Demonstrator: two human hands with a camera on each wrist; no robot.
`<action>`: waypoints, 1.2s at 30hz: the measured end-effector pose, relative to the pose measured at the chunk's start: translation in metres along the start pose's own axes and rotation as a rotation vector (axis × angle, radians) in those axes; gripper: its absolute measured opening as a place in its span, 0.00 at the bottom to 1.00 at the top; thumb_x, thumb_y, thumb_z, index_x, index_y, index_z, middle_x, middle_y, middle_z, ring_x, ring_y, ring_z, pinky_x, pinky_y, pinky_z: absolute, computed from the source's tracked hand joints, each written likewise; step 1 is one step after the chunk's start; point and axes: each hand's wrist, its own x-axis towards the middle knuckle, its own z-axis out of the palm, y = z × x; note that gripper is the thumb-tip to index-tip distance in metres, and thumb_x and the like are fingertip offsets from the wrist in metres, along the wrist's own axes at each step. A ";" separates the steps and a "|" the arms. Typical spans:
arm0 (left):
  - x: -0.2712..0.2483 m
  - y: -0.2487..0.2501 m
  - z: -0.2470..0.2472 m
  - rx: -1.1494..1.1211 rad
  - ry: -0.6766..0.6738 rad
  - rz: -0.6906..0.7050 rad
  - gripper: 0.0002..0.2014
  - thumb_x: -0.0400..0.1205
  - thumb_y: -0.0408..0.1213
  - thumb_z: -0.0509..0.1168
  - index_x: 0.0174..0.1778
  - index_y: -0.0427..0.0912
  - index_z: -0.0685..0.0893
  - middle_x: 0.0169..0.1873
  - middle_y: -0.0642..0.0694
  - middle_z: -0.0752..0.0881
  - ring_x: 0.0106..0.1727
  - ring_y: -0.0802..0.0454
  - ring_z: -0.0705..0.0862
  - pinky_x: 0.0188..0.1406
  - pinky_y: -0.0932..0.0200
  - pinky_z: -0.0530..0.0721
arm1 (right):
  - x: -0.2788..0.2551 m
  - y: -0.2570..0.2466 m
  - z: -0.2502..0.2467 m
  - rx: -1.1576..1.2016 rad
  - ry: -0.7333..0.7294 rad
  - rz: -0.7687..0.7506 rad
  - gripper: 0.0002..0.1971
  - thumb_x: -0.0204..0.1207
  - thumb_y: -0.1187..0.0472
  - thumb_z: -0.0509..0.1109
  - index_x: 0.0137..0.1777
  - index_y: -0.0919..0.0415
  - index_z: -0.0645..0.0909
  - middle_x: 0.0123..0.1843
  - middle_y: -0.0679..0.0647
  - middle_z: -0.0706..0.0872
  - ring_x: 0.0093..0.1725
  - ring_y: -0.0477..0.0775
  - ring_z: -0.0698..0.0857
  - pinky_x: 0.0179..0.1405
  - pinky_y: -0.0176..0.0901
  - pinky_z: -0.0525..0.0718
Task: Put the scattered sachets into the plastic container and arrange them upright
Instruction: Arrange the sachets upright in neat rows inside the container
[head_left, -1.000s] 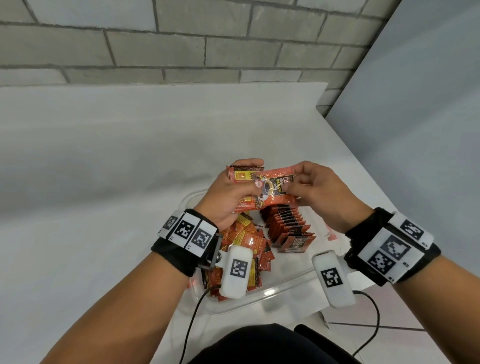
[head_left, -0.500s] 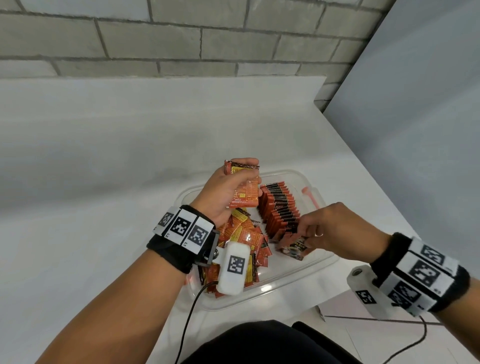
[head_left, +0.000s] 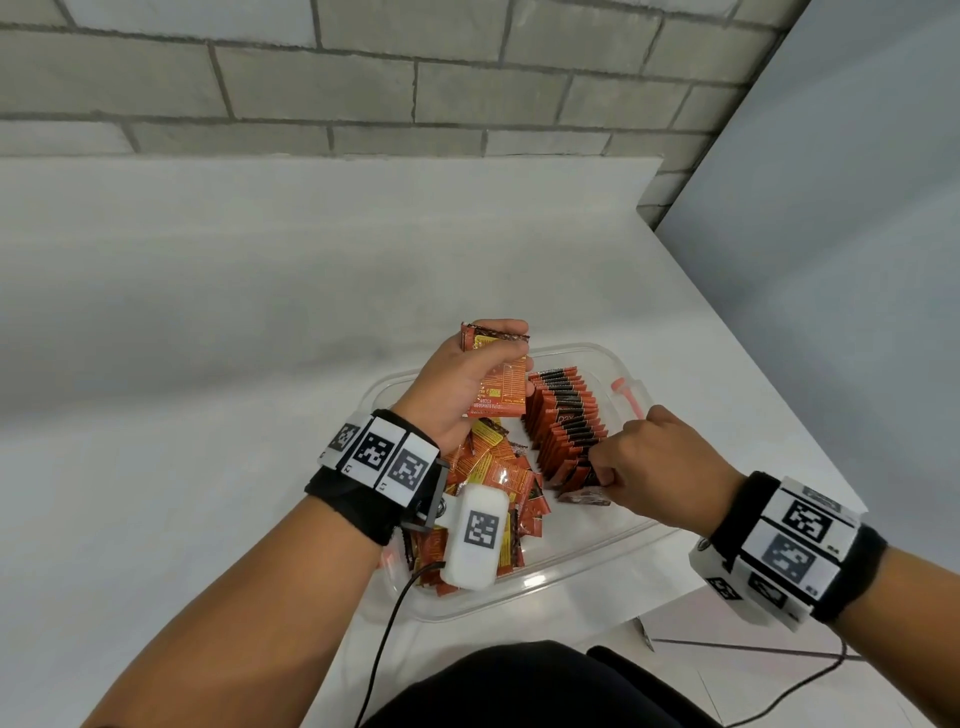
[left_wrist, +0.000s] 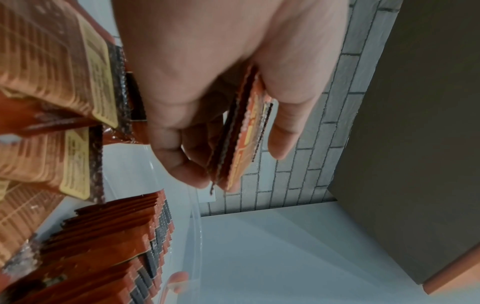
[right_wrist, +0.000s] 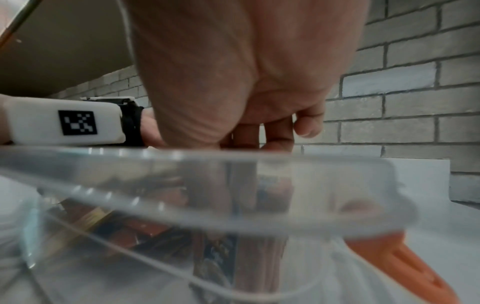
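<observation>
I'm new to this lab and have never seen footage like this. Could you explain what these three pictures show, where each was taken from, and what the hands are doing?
No machine here: a person works with bare hands, wearing a camera on the head and one on each wrist, on bands with black-and-white marker tags.

The head view looks down at a white table bearing a clear plastic container. Inside it, a row of upright sachets stands on the right side and a loose pile of sachets lies on the left.

The left hand holds a small stack of sachets above the container; the left wrist view shows them edge-on between thumb and fingers. The right hand pinches a sachet at the near end of the row. The right wrist view looks through the container's blurred wall, so little is clear there.
</observation>
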 end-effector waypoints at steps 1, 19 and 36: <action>0.000 0.000 0.000 0.001 -0.002 0.000 0.09 0.81 0.29 0.66 0.55 0.42 0.84 0.38 0.41 0.86 0.33 0.47 0.86 0.29 0.60 0.86 | 0.000 0.000 0.002 -0.019 -0.003 -0.014 0.21 0.57 0.63 0.77 0.26 0.46 0.65 0.20 0.42 0.69 0.19 0.47 0.73 0.37 0.39 0.66; 0.000 0.000 0.000 0.005 -0.002 -0.007 0.09 0.81 0.29 0.65 0.54 0.42 0.85 0.37 0.41 0.86 0.33 0.48 0.86 0.31 0.60 0.86 | -0.002 0.001 -0.005 -0.027 0.030 0.056 0.13 0.72 0.51 0.74 0.36 0.50 0.71 0.34 0.42 0.77 0.34 0.50 0.77 0.42 0.41 0.63; -0.002 -0.005 0.002 0.074 -0.127 -0.004 0.18 0.76 0.24 0.68 0.63 0.34 0.81 0.46 0.39 0.89 0.44 0.46 0.90 0.34 0.56 0.88 | 0.014 0.000 -0.065 0.711 0.350 0.203 0.20 0.76 0.49 0.70 0.67 0.49 0.76 0.48 0.40 0.83 0.39 0.46 0.84 0.39 0.26 0.76</action>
